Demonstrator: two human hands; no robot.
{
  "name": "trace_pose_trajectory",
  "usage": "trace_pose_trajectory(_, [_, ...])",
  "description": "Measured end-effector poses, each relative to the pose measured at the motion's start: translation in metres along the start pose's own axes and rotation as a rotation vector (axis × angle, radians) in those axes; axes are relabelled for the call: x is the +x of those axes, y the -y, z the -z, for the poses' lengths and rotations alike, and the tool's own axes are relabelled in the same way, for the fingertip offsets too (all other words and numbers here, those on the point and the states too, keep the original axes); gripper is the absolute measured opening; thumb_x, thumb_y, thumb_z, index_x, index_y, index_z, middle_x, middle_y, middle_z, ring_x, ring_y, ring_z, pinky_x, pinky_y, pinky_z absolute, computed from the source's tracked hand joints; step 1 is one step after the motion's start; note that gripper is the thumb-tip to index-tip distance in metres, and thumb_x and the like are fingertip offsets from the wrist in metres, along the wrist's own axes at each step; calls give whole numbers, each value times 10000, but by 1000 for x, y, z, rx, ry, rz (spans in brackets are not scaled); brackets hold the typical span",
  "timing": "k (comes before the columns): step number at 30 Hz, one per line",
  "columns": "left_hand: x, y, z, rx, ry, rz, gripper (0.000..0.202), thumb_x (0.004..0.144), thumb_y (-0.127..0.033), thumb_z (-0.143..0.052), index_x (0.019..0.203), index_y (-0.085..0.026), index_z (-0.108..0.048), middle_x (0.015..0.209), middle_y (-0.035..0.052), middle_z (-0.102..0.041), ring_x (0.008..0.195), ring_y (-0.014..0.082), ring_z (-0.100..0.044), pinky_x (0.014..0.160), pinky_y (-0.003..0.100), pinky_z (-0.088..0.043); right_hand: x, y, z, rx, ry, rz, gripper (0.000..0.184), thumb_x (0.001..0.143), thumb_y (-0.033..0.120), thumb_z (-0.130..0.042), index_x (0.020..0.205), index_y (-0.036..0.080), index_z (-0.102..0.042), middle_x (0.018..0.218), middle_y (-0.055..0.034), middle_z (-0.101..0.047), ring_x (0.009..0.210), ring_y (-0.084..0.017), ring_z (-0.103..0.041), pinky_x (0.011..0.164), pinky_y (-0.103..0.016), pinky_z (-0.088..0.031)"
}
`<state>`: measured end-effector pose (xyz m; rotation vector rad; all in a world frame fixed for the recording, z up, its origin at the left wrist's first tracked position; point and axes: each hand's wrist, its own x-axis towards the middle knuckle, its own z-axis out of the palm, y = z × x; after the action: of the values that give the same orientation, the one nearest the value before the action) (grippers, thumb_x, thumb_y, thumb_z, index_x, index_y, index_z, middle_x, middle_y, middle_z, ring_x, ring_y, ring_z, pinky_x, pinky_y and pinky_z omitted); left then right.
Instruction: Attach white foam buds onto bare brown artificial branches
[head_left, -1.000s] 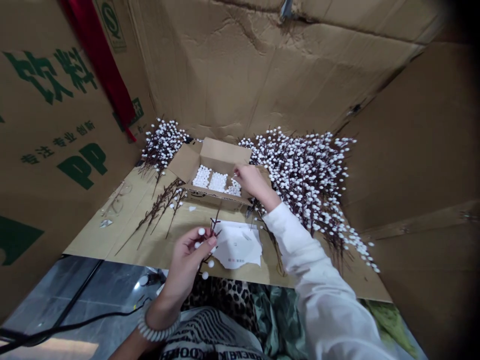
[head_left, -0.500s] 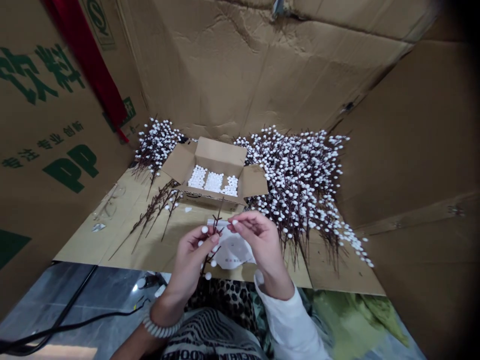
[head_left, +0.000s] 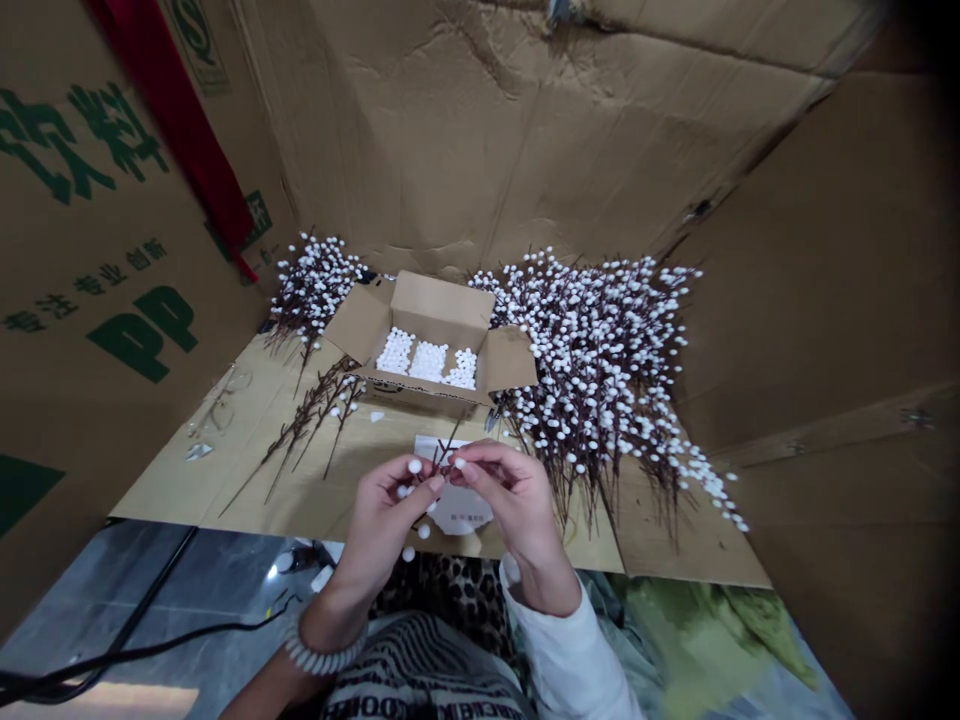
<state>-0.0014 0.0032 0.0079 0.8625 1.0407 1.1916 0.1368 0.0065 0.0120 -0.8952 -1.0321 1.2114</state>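
Observation:
My left hand is closed around a brown artificial berry branch, its bare twig tips pointing up and away. Several white balls sit on the branch's lower part, beside and below my fingers. Pinched between the thumb and forefinger of my right hand is one white ball, right against a twig of the branch. Whether the ball is on the twig I cannot tell. Beyond my hands stands an open cardboard box holding white balls in three groups. Under my hands lies a white printed sheet.
Finished-looking branches with white balls are heaped at the right, and a smaller heap stands at the back left. Bare brown branches lie left of the box, near a pair of glasses. Tall cardboard walls enclose the table.
My right hand has moved slightly left with the white ball, closer to the branch. The branch in my left hand has tilted to the right.

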Motion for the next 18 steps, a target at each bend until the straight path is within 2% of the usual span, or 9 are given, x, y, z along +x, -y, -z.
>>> trace_pose_trajectory(5, [1, 2, 2, 80, 27, -19, 153, 691, -268, -722, 653, -157, -623, 589, -32, -540, 545, 88, -435, 492, 174, -371, -2, 0, 2, 8, 43, -4, 60, 757, 280, -742, 810, 280, -770, 816, -15, -740, 726, -132, -692, 628, -231, -604])
trace_pose_trajectory(18, [-4, -2, -5, 74, -61, 9, 199, 630, -301, -761, 626, -161, -621, 547, -46, -509, 486, 87, -422, 441, 182, -375, -8, -16, 2, 10, -82, -70, 99, 715, 324, -775, 789, 258, -769, 821, -32, -781, 732, -158, -723, 682, -273, -597])
